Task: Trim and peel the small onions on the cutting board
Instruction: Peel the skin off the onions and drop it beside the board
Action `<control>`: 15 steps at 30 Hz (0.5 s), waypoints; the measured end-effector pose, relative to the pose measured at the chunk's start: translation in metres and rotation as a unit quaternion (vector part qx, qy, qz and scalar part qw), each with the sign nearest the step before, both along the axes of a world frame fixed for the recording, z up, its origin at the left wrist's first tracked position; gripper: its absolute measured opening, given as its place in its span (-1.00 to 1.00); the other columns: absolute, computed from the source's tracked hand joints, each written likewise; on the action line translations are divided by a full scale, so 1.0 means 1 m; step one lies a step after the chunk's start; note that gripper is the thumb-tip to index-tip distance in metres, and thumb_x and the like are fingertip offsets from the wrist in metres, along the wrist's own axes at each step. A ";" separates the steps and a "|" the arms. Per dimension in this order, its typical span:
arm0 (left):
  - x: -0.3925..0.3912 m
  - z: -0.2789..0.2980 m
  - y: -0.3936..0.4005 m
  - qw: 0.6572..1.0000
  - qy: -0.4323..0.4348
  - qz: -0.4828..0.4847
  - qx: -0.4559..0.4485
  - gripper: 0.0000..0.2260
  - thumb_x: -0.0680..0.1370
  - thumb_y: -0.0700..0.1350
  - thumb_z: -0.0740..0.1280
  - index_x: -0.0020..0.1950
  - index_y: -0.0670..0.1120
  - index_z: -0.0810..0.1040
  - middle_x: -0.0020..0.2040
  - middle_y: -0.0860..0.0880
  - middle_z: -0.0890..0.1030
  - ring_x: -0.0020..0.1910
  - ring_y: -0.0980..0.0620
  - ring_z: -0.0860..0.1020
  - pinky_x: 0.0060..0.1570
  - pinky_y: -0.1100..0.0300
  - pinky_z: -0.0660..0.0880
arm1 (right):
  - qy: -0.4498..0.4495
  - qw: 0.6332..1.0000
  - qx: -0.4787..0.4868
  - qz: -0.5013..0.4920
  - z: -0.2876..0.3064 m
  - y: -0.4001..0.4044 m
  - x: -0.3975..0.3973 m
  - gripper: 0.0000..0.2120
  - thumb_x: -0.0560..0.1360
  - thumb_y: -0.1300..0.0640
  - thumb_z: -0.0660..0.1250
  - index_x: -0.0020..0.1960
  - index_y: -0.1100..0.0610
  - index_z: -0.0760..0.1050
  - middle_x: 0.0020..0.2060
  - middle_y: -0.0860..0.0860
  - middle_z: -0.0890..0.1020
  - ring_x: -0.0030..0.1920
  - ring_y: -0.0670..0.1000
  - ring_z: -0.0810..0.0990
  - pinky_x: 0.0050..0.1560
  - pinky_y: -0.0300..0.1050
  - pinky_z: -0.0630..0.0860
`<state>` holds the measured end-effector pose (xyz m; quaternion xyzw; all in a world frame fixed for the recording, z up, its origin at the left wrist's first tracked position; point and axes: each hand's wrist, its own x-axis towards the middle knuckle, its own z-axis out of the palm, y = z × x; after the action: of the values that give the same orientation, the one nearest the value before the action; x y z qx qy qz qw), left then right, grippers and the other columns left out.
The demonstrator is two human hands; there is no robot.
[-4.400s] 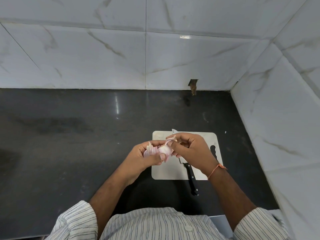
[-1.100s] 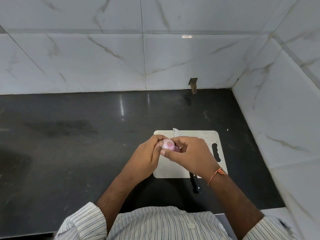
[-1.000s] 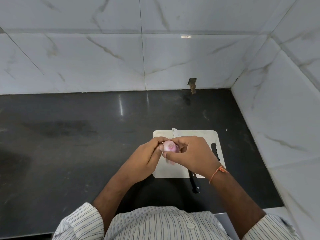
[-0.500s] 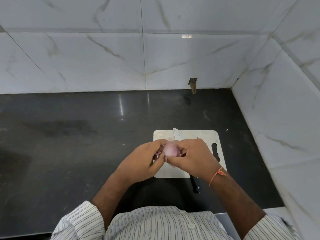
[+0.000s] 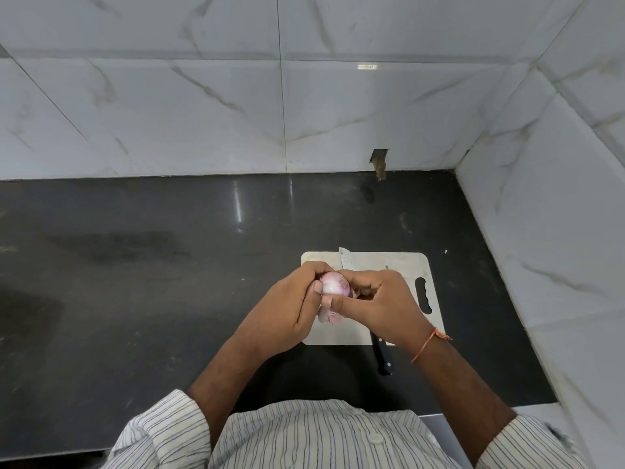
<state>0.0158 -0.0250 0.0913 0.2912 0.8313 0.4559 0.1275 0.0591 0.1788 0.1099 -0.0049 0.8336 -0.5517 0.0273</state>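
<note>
A small pinkish-purple onion (image 5: 334, 284) is held above the left part of the white cutting board (image 5: 406, 265). My left hand (image 5: 287, 306) grips it from the left, thumb on its near side. My right hand (image 5: 382, 304) pinches it from the right with thumb and forefinger. Loose pink peel (image 5: 329, 318) hangs below the onion between both hands. A black-handled knife (image 5: 382, 358) lies along the board; its blade tip shows past my fingers and its handle sticks out over the board's near edge. My hands hide the rest of the board.
The board sits on a dark polished counter (image 5: 152, 265) in a corner of white marble-look tiled walls (image 5: 558, 231). A small notch (image 5: 379, 160) marks the back wall. The counter's near edge runs by my striped shirt.
Both hands have kept working the onion. It has turned between my fingers, and loosened peel now hangs below it. The knife has stayed on the board.
</note>
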 end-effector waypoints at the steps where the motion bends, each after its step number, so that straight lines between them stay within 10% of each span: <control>1: 0.000 0.000 0.001 1.000 -0.004 0.007 0.001 -0.68 0.77 0.06 0.05 0.36 -0.01 0.50 0.12 0.10 0.62 0.07 0.11 0.60 0.03 0.34 0.52 | -0.002 1.000 -0.002 -0.002 -0.002 -0.001 0.000 -0.64 0.48 0.00 0.60 0.27 -0.01 0.71 0.02 -0.17 0.78 0.08 -0.09 0.76 0.18 -0.06 0.69; 15: -0.002 0.004 -0.005 1.000 -0.023 0.005 0.019 -0.73 0.78 0.02 0.11 0.33 -0.02 0.53 0.10 0.13 0.66 0.08 0.08 0.64 0.05 0.30 0.54 | -0.057 0.994 -0.093 0.007 -0.012 -0.001 -0.004 -0.51 0.46 -0.16 0.56 0.29 0.07 0.70 0.04 -0.03 0.79 0.10 0.05 0.76 0.24 0.14 0.68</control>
<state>0.0143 -0.0298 0.0952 0.2792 0.8208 0.4787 0.1386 0.0556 0.1783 0.0981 0.0184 0.7755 -0.6263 0.0777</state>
